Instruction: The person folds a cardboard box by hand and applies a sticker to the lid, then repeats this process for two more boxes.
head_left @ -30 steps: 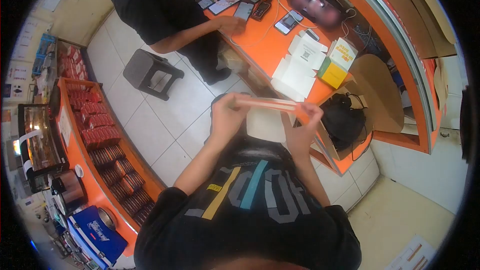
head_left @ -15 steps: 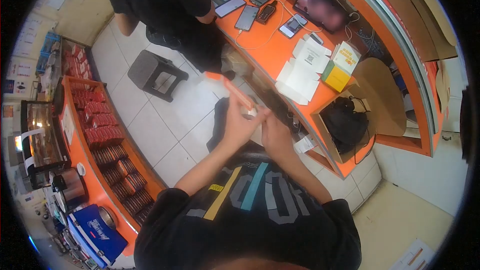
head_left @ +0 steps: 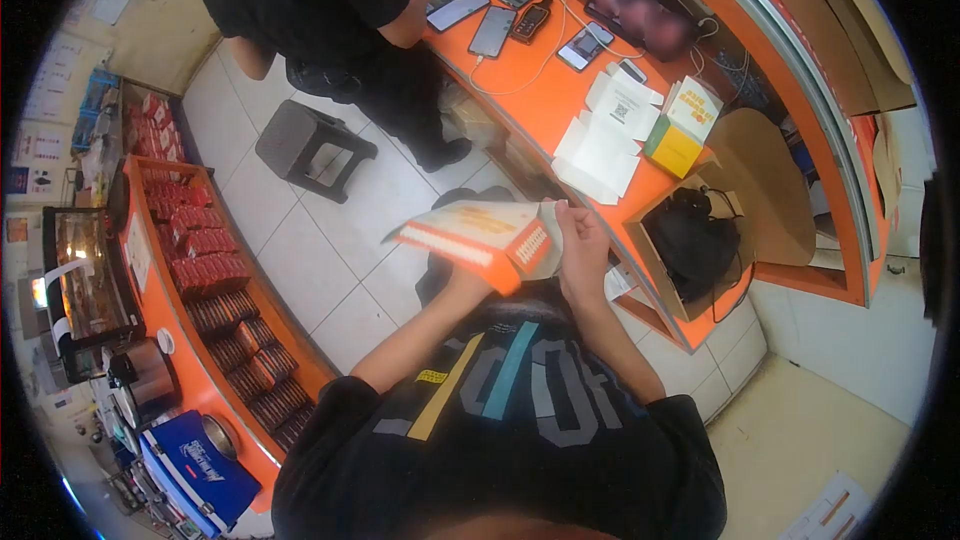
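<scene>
An orange and pale cardboard box, partly folded, is held up in front of my torso. My left hand grips it from below, with most of its fingers hidden behind the card. At the box's right edge my right hand pinches a pale flap. Past my hands on the orange counter lies an opened white carton, unfolded flat, with a black square code on it. Beside that carton is a yellow, green and white box.
Several phones and a cable are on the counter. An open cardboard box holds a black item at its right end. A person in black stands at the far left of the counter, near a grey stool. Shelves of red packs line the left.
The orange box has turned so its broad printed face shows, and my right hand has moved right along its edge. The other person has turned and drawn their hands back from the near phones.
</scene>
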The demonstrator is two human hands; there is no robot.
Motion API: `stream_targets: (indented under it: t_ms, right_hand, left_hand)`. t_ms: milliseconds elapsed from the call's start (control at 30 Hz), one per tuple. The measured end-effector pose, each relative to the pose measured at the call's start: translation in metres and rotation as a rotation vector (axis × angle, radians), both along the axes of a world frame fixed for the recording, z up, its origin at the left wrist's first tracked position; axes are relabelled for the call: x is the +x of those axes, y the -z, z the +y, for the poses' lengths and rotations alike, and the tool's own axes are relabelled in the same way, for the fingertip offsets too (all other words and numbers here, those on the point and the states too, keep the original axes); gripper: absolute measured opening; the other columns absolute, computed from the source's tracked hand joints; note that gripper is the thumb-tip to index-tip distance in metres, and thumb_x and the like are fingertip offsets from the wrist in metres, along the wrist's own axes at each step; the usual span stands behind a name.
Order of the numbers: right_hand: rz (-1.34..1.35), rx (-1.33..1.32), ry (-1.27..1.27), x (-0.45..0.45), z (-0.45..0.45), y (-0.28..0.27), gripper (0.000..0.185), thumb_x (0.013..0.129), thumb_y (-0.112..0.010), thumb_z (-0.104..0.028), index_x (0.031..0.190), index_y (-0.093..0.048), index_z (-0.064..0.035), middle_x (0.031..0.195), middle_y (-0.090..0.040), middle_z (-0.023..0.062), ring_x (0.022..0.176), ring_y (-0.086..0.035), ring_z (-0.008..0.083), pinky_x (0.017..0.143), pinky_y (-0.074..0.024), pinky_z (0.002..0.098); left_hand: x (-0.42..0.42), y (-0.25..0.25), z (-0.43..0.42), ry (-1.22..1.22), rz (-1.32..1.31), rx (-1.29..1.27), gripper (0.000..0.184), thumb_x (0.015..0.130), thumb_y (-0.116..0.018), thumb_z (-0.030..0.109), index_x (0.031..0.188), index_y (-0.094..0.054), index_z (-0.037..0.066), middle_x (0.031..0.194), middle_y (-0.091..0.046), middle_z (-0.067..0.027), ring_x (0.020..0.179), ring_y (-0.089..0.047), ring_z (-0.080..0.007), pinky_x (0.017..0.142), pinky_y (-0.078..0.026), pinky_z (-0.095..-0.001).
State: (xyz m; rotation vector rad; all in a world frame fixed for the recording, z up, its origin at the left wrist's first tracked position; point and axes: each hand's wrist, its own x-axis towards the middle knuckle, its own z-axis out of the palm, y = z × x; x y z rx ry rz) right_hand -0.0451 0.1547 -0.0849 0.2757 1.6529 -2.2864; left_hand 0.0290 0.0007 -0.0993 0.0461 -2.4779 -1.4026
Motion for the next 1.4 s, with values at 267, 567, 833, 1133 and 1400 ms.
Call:
stream_targets:
  t_ms: [267, 567, 833, 1133, 1400]
  right_hand:
    - [0.129, -0.067, -0.094, 0.005, -0.003, -0.013, 0.016, 0.102, -0.068, -0.012, 0.093, -0.065, 0.0006, 0.128, -0.068, 0.0228, 0.115, -0.063, 0.0168, 0.103, -0.0474, 0.03]
    - [-0.046, -0.187, -0.217, 0.006, 0.013, -0.002, 0.018, 0.102, -0.068, -0.015, 0.094, -0.068, 0.0012, 0.135, -0.066, 0.0211, 0.122, -0.06, 0.0183, 0.108, -0.0426, 0.0307]
    - [-0.092, -0.113, -0.226, 0.001, 0.019, 0.0, 0.017, 0.099, -0.071, -0.013, 0.092, -0.071, 0.0017, 0.132, -0.067, 0.0179, 0.113, -0.064, 0.0155, 0.1, -0.0482, 0.0294]
    - [0.215, 0.148, -0.149, 0.01, 0.016, 0.017, 0.018, 0.091, -0.077, -0.007, 0.096, -0.062, 0.0017, 0.112, -0.072, 0.0138, 0.095, -0.067, 0.0116, 0.083, -0.053, 0.0265]
    - [0.16, 0.153, -0.11, 0.003, 0.019, 0.012, 0.02, 0.092, -0.078, -0.005, 0.098, -0.059, -0.0004, 0.094, -0.072, 0.0072, 0.082, -0.066, 0.0076, 0.072, -0.0504, 0.0227]
  left_hand:
    - [0.006, -0.016, -0.007, 0.085, -0.095, 0.135, 0.032, 0.098, -0.071, 0.021, 0.124, -0.068, 0.004, 0.119, -0.072, -0.0092, 0.111, -0.068, -0.0246, 0.097, -0.054, -0.0401]
    - [-0.004, -0.012, -0.001, 0.074, -0.146, 0.396, 0.034, 0.095, -0.073, 0.024, 0.123, -0.068, 0.006, 0.121, -0.071, -0.0103, 0.113, -0.067, -0.0274, 0.097, -0.052, -0.0421]
    - [-0.003, -0.004, -0.001, -0.08, -0.072, -0.082, 0.028, 0.091, -0.075, 0.02, 0.115, -0.071, 0.006, 0.113, -0.073, -0.0141, 0.108, -0.068, -0.031, 0.093, -0.052, -0.0444]
    - [-0.02, -0.05, 0.006, -0.048, -0.139, 0.054, 0.036, 0.08, -0.084, 0.017, 0.11, -0.071, 0.003, 0.109, -0.072, -0.0184, 0.105, -0.07, -0.0312, 0.09, -0.054, -0.0412]
    - [-0.014, -0.015, 0.008, -0.053, -0.084, 0.058, 0.026, 0.082, -0.08, 0.012, 0.103, -0.071, 0.0, 0.103, -0.072, -0.0194, 0.091, -0.07, -0.0356, 0.079, -0.054, -0.0432]
